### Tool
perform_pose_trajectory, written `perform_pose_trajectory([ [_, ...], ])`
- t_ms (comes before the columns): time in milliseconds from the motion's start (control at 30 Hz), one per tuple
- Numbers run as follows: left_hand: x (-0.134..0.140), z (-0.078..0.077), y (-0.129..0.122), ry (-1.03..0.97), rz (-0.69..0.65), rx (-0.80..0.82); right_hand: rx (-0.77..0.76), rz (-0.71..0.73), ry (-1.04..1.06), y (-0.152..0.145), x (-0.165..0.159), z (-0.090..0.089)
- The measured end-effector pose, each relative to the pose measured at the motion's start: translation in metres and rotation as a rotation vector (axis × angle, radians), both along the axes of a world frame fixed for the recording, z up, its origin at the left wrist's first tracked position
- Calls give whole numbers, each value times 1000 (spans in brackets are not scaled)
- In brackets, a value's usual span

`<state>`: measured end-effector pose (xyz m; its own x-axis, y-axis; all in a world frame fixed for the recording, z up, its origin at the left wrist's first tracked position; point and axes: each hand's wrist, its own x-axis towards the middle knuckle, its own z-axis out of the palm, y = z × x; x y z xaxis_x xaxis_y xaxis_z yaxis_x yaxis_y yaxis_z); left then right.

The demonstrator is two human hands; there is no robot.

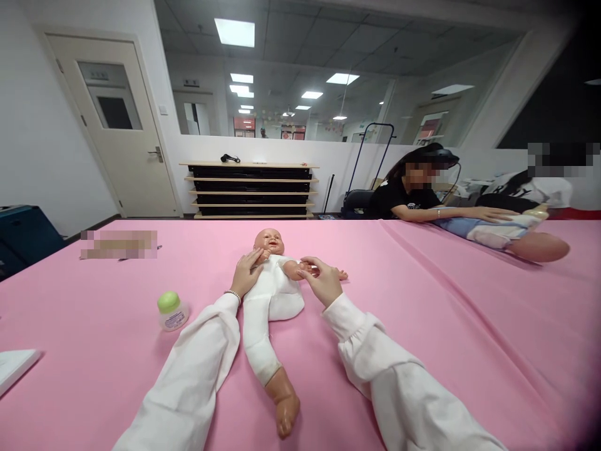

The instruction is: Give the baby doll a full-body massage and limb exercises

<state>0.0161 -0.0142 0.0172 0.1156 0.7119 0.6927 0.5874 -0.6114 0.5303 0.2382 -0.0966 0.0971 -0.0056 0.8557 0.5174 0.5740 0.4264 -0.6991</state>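
A baby doll (286, 300) with a white cloth body lies on its back on the pink table cover (404, 351), its head at the far end. One leg reaches towards me; the other is bent out to the side. My left hand (246, 274) closes over the doll's arm beside its chest, fingertips near the doll's small hand under the chin. With thumb and fingers, my right hand (323, 280) pinches the doll's other forearm at the wrist, lifted over the body. Left of the doll stands a small jar (173, 311) with a green lid.
A white flat object (16, 366) lies at the left edge. Further back is a blurred tan item (119, 244). Across the table at right, a person (413, 185) handles another doll (498, 232). A low shelf (253, 188) stands by the wall.
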Motion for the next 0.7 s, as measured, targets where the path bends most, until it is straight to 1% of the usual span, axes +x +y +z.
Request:
perform_pose_trajectory([
  [67,0,0,0,11,-9,-2,15,3,-1,-4,2,-1],
  [133,-1,-1,1,-72,3,-2,32,-12,13,-15,6,0],
  [200,-3,-3,2,-240,67,-10,58,-22,41,-32,9,0],
  [267,-7,-4,3,-434,141,-36,102,-15,48,-55,13,-2],
  [333,-12,-5,3,-605,195,-75,162,-2,-9,-82,17,-7],
  [400,-18,-5,4,-743,251,-121,188,21,-97,-108,21,-16],
  [467,-22,-7,5,-828,319,-159,192,54,-177,-133,24,-28],
  [600,-26,-11,6,-834,416,-185,156,103,-257,-169,26,-53],
  [700,-26,-14,6,-801,447,-175,106,125,-236,-187,20,-72],
])
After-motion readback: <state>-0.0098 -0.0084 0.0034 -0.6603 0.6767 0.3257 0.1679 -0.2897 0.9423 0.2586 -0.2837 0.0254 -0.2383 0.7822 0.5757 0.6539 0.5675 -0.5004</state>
